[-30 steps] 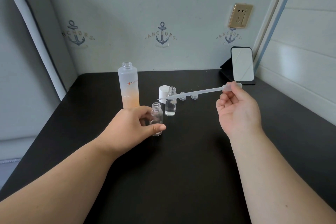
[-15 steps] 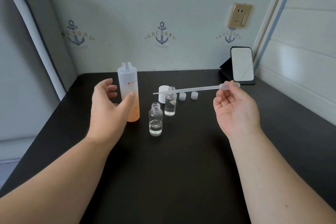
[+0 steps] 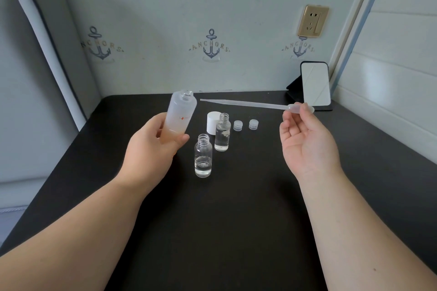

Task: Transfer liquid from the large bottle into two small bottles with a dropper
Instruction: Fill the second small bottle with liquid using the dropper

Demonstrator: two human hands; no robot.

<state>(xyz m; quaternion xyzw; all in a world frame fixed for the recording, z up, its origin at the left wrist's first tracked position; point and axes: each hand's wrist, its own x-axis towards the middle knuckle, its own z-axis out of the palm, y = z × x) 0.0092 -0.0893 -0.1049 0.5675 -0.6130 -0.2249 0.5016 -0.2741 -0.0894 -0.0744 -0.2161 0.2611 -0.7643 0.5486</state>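
Note:
My left hand grips the large frosted bottle round its lower half and holds it tilted to the right, uncapped, above the black table. My right hand pinches the bulb of a clear plastic dropper, which lies nearly level with its tip just right of the large bottle's mouth. Two small glass bottles stand open between my hands: the near one holds a little clear liquid, the far one holds more.
A white cap stands behind the far small bottle. Two small clear caps lie to its right. A small mirror on a black stand leans at the back right corner by the wall.
My left hand let go of the near small bottle, moved to the large bottle, gripped it, lifted and tilted it. The dropper swung up and left toward the bottle's mouth.

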